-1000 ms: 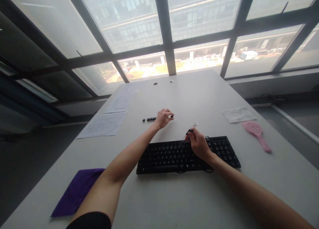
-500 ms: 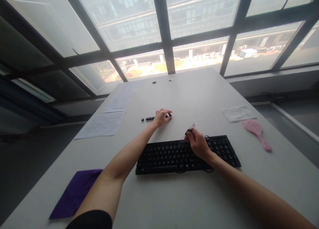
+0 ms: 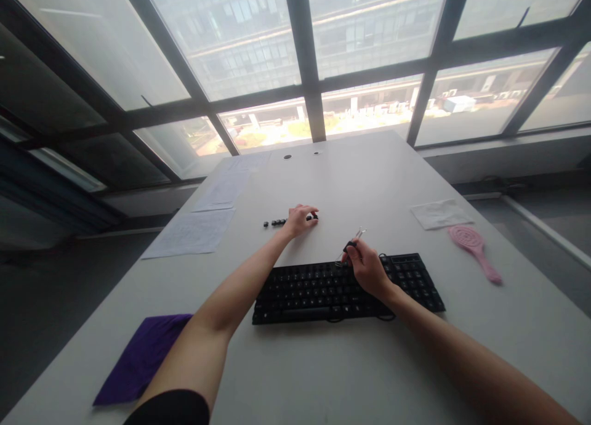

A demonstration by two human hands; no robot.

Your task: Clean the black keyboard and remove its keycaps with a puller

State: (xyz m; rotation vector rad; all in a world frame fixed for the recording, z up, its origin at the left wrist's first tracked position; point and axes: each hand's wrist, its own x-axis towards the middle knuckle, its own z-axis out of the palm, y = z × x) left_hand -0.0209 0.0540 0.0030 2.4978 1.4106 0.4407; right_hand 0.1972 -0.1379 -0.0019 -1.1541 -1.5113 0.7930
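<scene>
A black keyboard (image 3: pixel 323 289) lies on the grey table (image 3: pixel 360 178) in front of me. My right hand (image 3: pixel 367 266) rests over its top edge and holds a small wire keycap puller (image 3: pixel 353 240) with a black grip, its metal loops pointing up and away. My left hand (image 3: pixel 300 218) reaches past the keyboard and presses its fingertips on a small black keycap (image 3: pixel 314 217) on the table. Just left of that hand lies a short row of loose black keycaps (image 3: pixel 274 222).
A purple cloth (image 3: pixel 138 357) lies near the left front edge. Printed paper sheets (image 3: pixel 194 231) sit at the left, more behind them. A white wipe (image 3: pixel 441 214) and a pink hairbrush (image 3: pixel 473 246) lie at the right. Large windows stand beyond the table's far end.
My left hand drew its fingers down onto the keycap at the end of the row. The right hand with the puller stayed almost still.
</scene>
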